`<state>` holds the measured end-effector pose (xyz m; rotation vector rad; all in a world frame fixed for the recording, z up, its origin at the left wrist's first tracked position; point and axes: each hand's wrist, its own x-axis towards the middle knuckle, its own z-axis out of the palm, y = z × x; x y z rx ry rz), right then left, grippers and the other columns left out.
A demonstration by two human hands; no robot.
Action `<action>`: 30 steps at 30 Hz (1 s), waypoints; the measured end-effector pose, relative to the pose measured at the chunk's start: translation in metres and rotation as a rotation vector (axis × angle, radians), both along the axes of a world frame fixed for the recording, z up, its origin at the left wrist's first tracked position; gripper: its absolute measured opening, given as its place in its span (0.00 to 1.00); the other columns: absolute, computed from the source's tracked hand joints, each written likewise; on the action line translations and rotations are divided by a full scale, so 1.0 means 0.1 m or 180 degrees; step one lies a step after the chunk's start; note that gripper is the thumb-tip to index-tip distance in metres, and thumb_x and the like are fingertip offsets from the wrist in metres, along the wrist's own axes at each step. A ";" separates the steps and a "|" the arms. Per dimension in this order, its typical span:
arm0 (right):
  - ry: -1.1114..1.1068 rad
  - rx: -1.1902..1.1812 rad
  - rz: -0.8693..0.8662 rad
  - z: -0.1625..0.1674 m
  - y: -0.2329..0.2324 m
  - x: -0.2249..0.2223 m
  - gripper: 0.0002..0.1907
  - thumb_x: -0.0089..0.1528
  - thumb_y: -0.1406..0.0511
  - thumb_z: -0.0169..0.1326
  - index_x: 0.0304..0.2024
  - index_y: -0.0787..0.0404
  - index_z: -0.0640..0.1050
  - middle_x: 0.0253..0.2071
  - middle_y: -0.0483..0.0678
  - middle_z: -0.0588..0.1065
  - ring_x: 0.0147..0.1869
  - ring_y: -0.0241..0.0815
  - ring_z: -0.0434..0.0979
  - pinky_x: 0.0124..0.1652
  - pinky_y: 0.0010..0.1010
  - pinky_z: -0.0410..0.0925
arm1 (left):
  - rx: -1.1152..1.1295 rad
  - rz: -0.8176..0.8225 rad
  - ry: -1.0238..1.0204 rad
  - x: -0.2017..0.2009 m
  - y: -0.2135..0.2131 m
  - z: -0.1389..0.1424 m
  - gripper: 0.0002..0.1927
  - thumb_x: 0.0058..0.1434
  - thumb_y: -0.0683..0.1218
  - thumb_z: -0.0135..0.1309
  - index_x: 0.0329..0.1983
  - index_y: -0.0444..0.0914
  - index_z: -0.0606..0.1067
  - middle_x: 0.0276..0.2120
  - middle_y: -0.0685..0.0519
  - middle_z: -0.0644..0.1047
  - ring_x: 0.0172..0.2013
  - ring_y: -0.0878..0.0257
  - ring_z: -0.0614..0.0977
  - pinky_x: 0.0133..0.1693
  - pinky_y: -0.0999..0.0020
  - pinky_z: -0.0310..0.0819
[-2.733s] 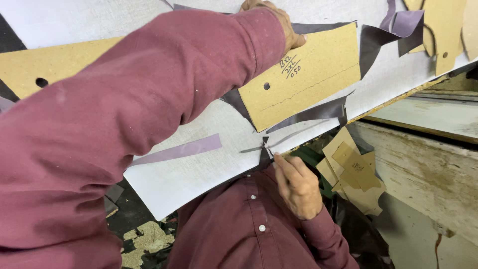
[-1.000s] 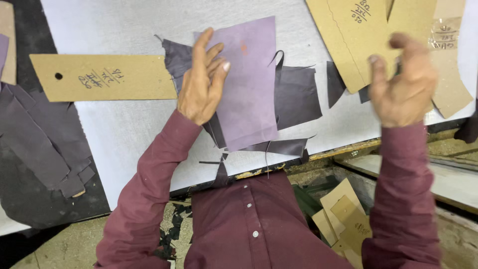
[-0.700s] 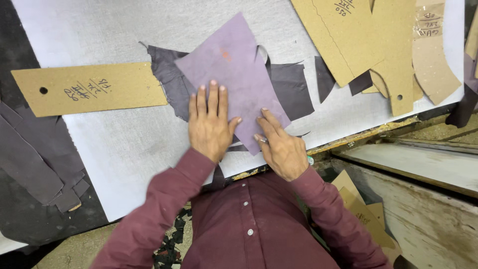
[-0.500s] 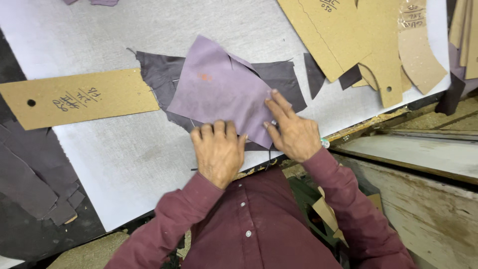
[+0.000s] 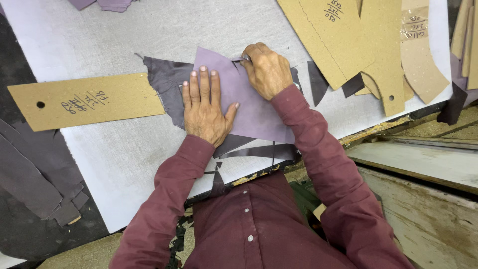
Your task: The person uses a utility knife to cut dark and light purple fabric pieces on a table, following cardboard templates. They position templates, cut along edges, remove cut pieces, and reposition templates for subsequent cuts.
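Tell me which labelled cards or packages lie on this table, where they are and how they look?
Long cardboard template: left of the left hand, tan rectangle, one punched hole, dark handwriting.
Large cardboard template: top, right of the right hand, tan, angled, handwritten marks.
Curved cardboard template: far right, tan, clear-taped marking.
No packages or screens.

We count two hands on the bench: our left hand (image 5: 205, 108) and our right hand (image 5: 266, 69), both on one light purple leather piece (image 5: 251, 107) near the bench's near edge. Under it lies one large dark purple piece (image 5: 164, 84). We count one long cardboard pattern (image 5: 84, 100) toward the left edge, and at least four cardboard patterns (image 5: 348, 35) overlapping at the far right corner; their exact number we cannot tell. One pale purple scrap (image 5: 107, 4) sits at the far edge. Several dark strips (image 5: 35, 174) lie off the left edge, too overlapped to count.
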<state>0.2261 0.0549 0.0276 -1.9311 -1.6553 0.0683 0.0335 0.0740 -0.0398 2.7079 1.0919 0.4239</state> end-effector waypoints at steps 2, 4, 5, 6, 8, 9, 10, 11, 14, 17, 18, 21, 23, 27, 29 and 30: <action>-0.0467 0.0463 -0.0126 -0.01 -0.03 0.30 0.11 0.63 0.72 0.57 0.48 0.65 0.78 0.45 0.59 0.78 0.45 0.56 0.80 0.45 0.43 0.75 | -0.0091 0.0020 0.0083 0.01 0.04 -0.05 0.49 0.69 0.69 0.47 0.78 0.30 0.52 0.76 0.37 0.49 0.76 0.44 0.45 0.73 0.44 0.33; -0.0357 0.0627 -0.0791 0.15 -0.32 0.92 0.03 0.69 0.72 0.60 0.44 0.63 0.79 0.42 0.54 0.78 0.46 0.53 0.79 0.45 0.41 0.72 | -0.0029 0.0069 0.0128 -0.01 0.05 -0.09 0.50 0.70 0.71 0.43 0.79 0.30 0.51 0.77 0.38 0.50 0.77 0.46 0.45 0.74 0.45 0.34; -0.0256 0.0855 -0.1047 0.26 -0.48 1.23 0.03 0.69 0.72 0.61 0.42 0.62 0.79 0.42 0.50 0.78 0.45 0.46 0.79 0.45 0.39 0.74 | -0.0007 0.0103 0.0132 -0.02 0.06 -0.10 0.50 0.70 0.71 0.44 0.78 0.30 0.51 0.77 0.38 0.50 0.77 0.45 0.45 0.74 0.45 0.34; -0.0154 0.1098 -0.1321 0.39 -0.64 1.54 0.04 0.69 0.72 0.62 0.41 0.61 0.78 0.41 0.46 0.78 0.43 0.40 0.79 0.44 0.37 0.76 | 0.0034 0.0120 0.0131 -0.01 0.05 -0.10 0.50 0.70 0.71 0.44 0.78 0.30 0.51 0.77 0.38 0.50 0.77 0.45 0.45 0.74 0.44 0.34; -0.0823 0.0976 -0.1505 0.43 -0.87 1.88 0.11 0.63 0.72 0.59 0.49 0.62 0.77 0.48 0.50 0.75 0.47 0.40 0.78 0.45 0.32 0.79 | 0.0068 0.0199 0.0136 0.00 0.02 -0.10 0.51 0.69 0.72 0.44 0.78 0.30 0.51 0.77 0.38 0.50 0.76 0.45 0.45 0.74 0.44 0.34; -0.1408 0.0854 -0.1493 0.43 -1.02 1.94 0.14 0.62 0.71 0.59 0.51 0.64 0.75 0.47 0.51 0.74 0.48 0.42 0.78 0.46 0.33 0.78 | 0.0055 0.0231 0.0153 0.01 -0.01 -0.10 0.51 0.69 0.72 0.44 0.78 0.30 0.51 0.77 0.38 0.50 0.77 0.44 0.45 0.74 0.44 0.34; -0.1612 0.0892 -0.1301 0.38 -1.14 1.88 0.14 0.64 0.71 0.58 0.52 0.67 0.74 0.48 0.53 0.73 0.48 0.44 0.77 0.46 0.34 0.76 | 0.0030 0.0259 0.0161 0.03 -0.05 -0.09 0.51 0.69 0.72 0.44 0.78 0.30 0.51 0.77 0.39 0.50 0.77 0.44 0.45 0.74 0.44 0.34; -0.1817 0.0932 -0.1110 0.35 -1.26 1.77 0.15 0.66 0.71 0.57 0.54 0.71 0.72 0.48 0.55 0.73 0.48 0.46 0.76 0.46 0.35 0.75 | -0.0037 0.0377 0.0131 0.04 -0.11 -0.07 0.52 0.68 0.72 0.45 0.78 0.29 0.51 0.76 0.37 0.50 0.76 0.43 0.46 0.74 0.44 0.34; -0.0382 0.0535 -0.0964 -0.05 -1.49 0.83 0.12 0.69 0.64 0.64 0.46 0.68 0.79 0.38 0.54 0.78 0.40 0.47 0.79 0.41 0.37 0.72 | -0.0090 0.0696 0.0066 0.04 -0.34 -0.03 0.53 0.67 0.72 0.46 0.76 0.25 0.51 0.75 0.33 0.49 0.75 0.39 0.46 0.73 0.42 0.35; 0.0251 -0.0529 -0.1282 -0.27 -1.45 0.16 0.19 0.59 0.58 0.67 0.39 0.69 0.81 0.32 0.56 0.79 0.27 0.44 0.77 0.26 0.35 0.71 | -0.0074 0.0925 0.0042 0.07 -0.54 -0.03 0.54 0.67 0.71 0.47 0.76 0.24 0.51 0.75 0.31 0.49 0.75 0.36 0.46 0.73 0.40 0.35; 0.0221 -0.0544 -0.1267 -0.28 -1.43 0.03 0.22 0.57 0.56 0.69 0.37 0.70 0.80 0.32 0.57 0.79 0.28 0.44 0.78 0.26 0.34 0.71 | -0.0070 0.0985 0.0019 0.08 -0.58 -0.03 0.53 0.68 0.71 0.47 0.76 0.24 0.50 0.75 0.30 0.49 0.75 0.36 0.46 0.73 0.39 0.35; 0.0961 -0.0716 -0.1553 -0.21 -1.33 -0.10 0.19 0.56 0.58 0.68 0.37 0.69 0.80 0.30 0.55 0.80 0.28 0.44 0.79 0.30 0.34 0.72 | -0.0126 0.1070 -0.0076 0.11 -0.60 -0.02 0.53 0.67 0.69 0.47 0.75 0.23 0.50 0.74 0.29 0.48 0.74 0.33 0.45 0.72 0.38 0.33; 0.1280 -0.1095 -0.1569 -0.17 -1.22 -0.03 0.16 0.59 0.59 0.66 0.38 0.67 0.82 0.29 0.55 0.81 0.29 0.48 0.80 0.32 0.38 0.72 | -0.0225 0.1049 -0.0138 0.09 -0.62 0.01 0.52 0.66 0.67 0.48 0.74 0.23 0.49 0.74 0.29 0.48 0.73 0.31 0.44 0.71 0.37 0.33; 0.0192 0.0049 -0.1134 -0.19 -1.11 0.11 0.22 0.57 0.60 0.68 0.45 0.69 0.78 0.41 0.59 0.80 0.39 0.52 0.82 0.38 0.39 0.74 | -0.0388 0.0881 -0.0248 -0.01 -0.74 0.08 0.51 0.65 0.65 0.48 0.73 0.22 0.49 0.74 0.29 0.46 0.73 0.30 0.43 0.70 0.37 0.32; 0.0157 -0.0531 -0.1469 -0.20 -1.08 0.15 0.30 0.51 0.56 0.73 0.44 0.72 0.77 0.38 0.62 0.79 0.36 0.57 0.80 0.36 0.44 0.73 | -0.0391 0.0833 -0.0269 -0.05 -0.80 0.07 0.50 0.65 0.64 0.47 0.73 0.22 0.48 0.74 0.29 0.46 0.73 0.31 0.43 0.70 0.38 0.32; 0.0127 -0.0815 -0.1635 -0.21 -1.06 0.16 0.34 0.48 0.54 0.75 0.44 0.74 0.77 0.37 0.64 0.78 0.35 0.59 0.80 0.35 0.46 0.72 | -0.0375 0.0823 -0.0276 -0.07 -0.81 0.06 0.50 0.65 0.64 0.47 0.73 0.23 0.48 0.74 0.30 0.46 0.73 0.32 0.43 0.70 0.38 0.32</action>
